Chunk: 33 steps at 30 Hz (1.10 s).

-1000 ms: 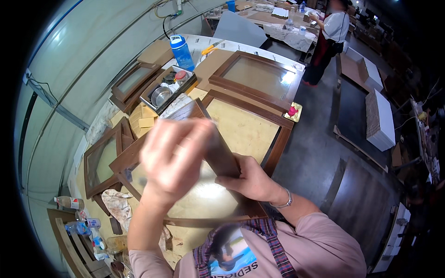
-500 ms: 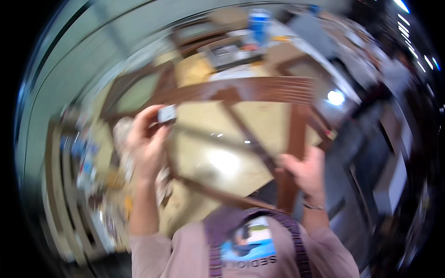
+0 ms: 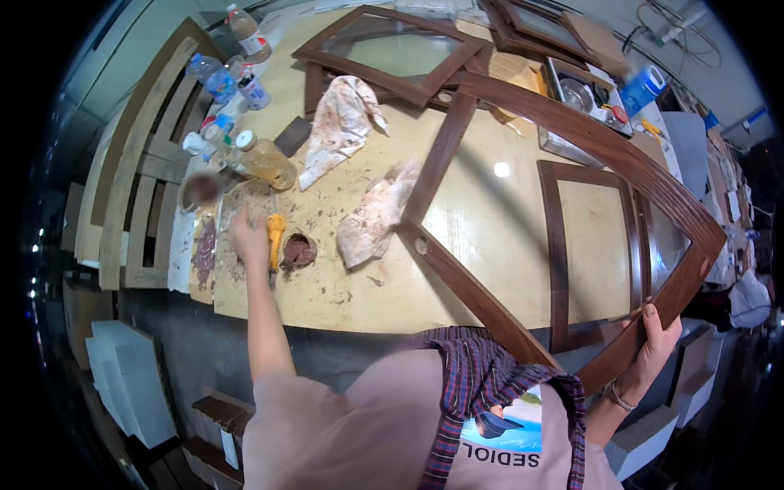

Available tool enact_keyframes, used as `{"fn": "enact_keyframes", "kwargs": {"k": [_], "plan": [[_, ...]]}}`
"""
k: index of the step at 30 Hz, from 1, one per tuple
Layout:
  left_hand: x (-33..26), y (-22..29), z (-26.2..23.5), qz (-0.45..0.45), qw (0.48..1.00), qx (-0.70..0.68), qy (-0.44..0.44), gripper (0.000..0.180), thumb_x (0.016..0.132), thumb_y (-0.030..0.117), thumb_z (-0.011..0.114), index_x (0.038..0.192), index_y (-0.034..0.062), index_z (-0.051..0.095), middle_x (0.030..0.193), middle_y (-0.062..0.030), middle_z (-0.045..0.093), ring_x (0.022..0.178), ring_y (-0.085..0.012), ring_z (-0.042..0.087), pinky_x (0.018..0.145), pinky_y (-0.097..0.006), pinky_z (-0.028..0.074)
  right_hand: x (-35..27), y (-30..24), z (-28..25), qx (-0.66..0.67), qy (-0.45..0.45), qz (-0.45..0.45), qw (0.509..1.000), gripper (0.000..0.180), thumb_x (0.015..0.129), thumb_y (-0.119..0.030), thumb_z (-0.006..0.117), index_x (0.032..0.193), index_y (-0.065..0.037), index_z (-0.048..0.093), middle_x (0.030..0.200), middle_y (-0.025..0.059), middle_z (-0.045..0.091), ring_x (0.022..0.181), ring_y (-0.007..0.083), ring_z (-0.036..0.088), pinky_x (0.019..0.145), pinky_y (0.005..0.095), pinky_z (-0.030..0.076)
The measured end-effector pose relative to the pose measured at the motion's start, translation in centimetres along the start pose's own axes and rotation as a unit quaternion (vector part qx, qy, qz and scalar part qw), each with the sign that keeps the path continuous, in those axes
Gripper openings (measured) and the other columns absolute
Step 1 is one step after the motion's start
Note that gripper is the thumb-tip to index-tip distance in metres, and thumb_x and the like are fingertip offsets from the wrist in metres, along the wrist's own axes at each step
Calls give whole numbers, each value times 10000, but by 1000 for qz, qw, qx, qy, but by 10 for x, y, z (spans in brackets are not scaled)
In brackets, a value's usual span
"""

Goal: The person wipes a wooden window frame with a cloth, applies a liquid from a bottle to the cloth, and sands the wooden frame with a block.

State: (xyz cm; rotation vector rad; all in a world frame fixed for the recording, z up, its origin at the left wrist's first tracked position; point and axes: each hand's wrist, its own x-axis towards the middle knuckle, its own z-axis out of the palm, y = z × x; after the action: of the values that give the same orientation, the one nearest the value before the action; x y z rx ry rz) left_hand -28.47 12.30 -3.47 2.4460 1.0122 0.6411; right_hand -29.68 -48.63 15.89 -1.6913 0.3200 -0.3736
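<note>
My right hand (image 3: 656, 341) grips the lower right corner of a brown wooden frame (image 3: 686, 206), thumb on top. The open frame is tilted up over the table, close to my body. At the table's left, my left hand (image 3: 250, 235) reaches down with its fingers apart; no object shows in it. Beside it lies a yellow-handled tool (image 3: 275, 235), its working end not clear. Just right of that is a small round tin of brown paste (image 3: 299, 253). A stained white cloth (image 3: 371, 220) lies between the tin and the frame.
A smaller brown frame (image 3: 559, 253) lies under the held one. Glazed frames (image 3: 367, 69) are stacked behind a second stained cloth (image 3: 341, 122). A jar of amber liquid (image 3: 269, 163), a blurred brown cup (image 3: 202, 189) and bottles stand left, by wooden slats (image 3: 135, 163).
The view has swung left. My left hand has gone down to the tabletop; the small pale block it held no longer shows there. My right hand still holds the frame.
</note>
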Motion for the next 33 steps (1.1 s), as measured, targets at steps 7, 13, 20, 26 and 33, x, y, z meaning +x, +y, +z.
{"fn": "enact_keyframes", "kwargs": {"k": [7,13,20,26,33], "plan": [[-76,133,87,383,885,-105,-242,472,723,76,694,1183,11,611,1181,-176,609,1068,-285,584,932,-354,456,-8,-15,18,19,48,26,998,222,814,-83,679,967,20,556,750,70,614,570,140,608,509,255,536],[-34,228,64,79,702,-623,-337,258,785,-78,570,1032,-47,636,994,-104,671,864,-179,648,818,-309,520,1,-13,0,61,-35,38,997,300,817,-30,666,1092,42,570,810,57,638,624,108,611,558,234,522],[-193,500,-51,784,456,-395,-146,311,615,219,729,853,79,586,1126,-74,593,1100,-264,550,984,-483,359,1,-3,-7,89,-56,-29,994,367,774,-28,724,1104,27,573,927,57,638,809,126,625,665,265,539],[-227,583,-37,845,382,-350,-131,335,695,253,729,922,87,547,936,-75,596,947,-260,573,847,-388,482,-1,-11,-13,87,-83,8,993,211,814,-49,697,978,29,591,806,40,625,633,93,600,560,243,513],[-218,585,-32,654,396,-483,-426,561,653,109,779,1157,64,537,1119,-149,573,1075,-324,554,868,-401,461,-6,-4,-21,113,-84,37,989,215,828,-32,686,1007,39,591,899,-2,607,830,57,509,731,239,460]]}}
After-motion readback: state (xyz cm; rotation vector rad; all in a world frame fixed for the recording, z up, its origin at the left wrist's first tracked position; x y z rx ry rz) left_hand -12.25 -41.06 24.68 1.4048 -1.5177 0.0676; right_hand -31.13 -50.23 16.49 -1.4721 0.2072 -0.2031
